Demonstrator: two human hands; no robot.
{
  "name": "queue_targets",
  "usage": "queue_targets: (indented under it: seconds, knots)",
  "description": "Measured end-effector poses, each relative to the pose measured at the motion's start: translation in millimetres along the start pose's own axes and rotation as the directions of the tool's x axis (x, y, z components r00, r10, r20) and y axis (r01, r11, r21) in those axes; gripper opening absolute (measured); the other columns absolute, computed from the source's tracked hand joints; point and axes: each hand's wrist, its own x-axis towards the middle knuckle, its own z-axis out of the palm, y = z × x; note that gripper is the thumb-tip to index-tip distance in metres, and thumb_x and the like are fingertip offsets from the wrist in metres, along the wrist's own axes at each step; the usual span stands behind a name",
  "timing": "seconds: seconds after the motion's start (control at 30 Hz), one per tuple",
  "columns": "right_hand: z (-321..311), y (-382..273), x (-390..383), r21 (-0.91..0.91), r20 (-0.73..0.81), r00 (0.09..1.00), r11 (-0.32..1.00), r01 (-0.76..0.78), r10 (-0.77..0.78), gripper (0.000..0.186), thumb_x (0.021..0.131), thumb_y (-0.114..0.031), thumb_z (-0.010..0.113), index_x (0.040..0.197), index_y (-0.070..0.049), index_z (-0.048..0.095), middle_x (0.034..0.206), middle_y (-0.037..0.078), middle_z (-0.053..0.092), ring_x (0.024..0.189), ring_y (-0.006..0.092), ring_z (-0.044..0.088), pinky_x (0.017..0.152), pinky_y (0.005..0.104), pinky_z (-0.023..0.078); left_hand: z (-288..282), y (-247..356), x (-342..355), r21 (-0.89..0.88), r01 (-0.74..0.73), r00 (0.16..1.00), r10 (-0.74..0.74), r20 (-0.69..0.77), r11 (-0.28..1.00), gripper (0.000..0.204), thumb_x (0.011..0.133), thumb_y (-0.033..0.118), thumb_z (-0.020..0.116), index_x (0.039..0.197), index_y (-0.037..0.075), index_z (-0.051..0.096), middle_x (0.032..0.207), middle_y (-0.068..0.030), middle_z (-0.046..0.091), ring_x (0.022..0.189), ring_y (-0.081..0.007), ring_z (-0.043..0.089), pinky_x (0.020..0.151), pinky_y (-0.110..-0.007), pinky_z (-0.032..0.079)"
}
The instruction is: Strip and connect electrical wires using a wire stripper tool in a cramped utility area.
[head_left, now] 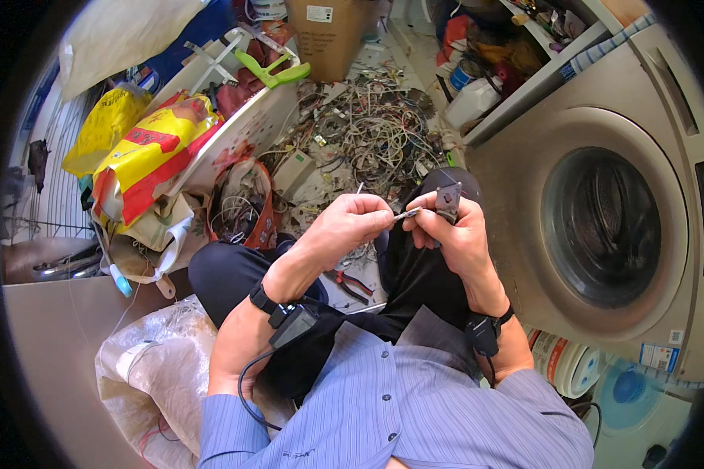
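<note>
In front of my knees both hands are raised close together. My left hand (350,224) is closed in a pinch, and a thin pale stick or wire end (360,188) pokes up behind its fingers. From its fingertips a thin, shiny strip (407,213) spans the small gap to my right hand (460,231). That right hand is closed too, with a small dark grey flat part (448,201) with a hole in it, standing up between thumb and fingers. Whether the strip and the flat part are joined is hard to see. Red-handled pliers (353,286) lie below, between my legs.
A heap of tangled wires and scrap (387,137) covers the floor ahead. An orange bag of wires (242,205) and yellow-red sacks (152,148) stand left. On the right is a front-loading washing machine (524,168); a cardboard box (330,39) stands behind the heap.
</note>
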Motion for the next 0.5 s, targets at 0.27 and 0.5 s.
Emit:
queue_targets:
  seconds: [0.27, 0.5]
  knots:
    - [6, -7, 20, 0.086, 0.091, 0.996, 0.996, -0.026, 0.018, 0.014, 0.095, -0.006, 0.067, 0.105, 0.002, 0.072, 0.086, 0.009, 0.074, 0.061, 0.0098, 0.062, 0.053, 0.0228, 0.045, -20, 10, -5, -0.132, 0.089, 0.995, -0.084, 0.047, 0.987, 0.019, 0.098, 0.025, 0.065, 0.091, 0.007, 0.065, 0.063, 0.0095, 0.044, 0.051, -0.0020, 0.032, 0.046, -0.022, 0.021]
    - [25, -37, 73, -0.034, 0.253, 0.967, 0.999, 0.026, -0.017, 0.010, 0.095, -0.006, 0.066, 0.098, 0.002, 0.071, 0.075, 0.004, 0.066, 0.063, 0.0087, 0.059, 0.056, 0.0242, 0.046, -31, 41, -16, -0.128, -0.021, 0.999, 0.018, -0.027, 0.991, 0.019, 0.099, 0.024, 0.065, 0.095, 0.006, 0.064, 0.065, 0.0050, 0.050, 0.052, -0.0041, 0.039, 0.047, -0.022, 0.026]
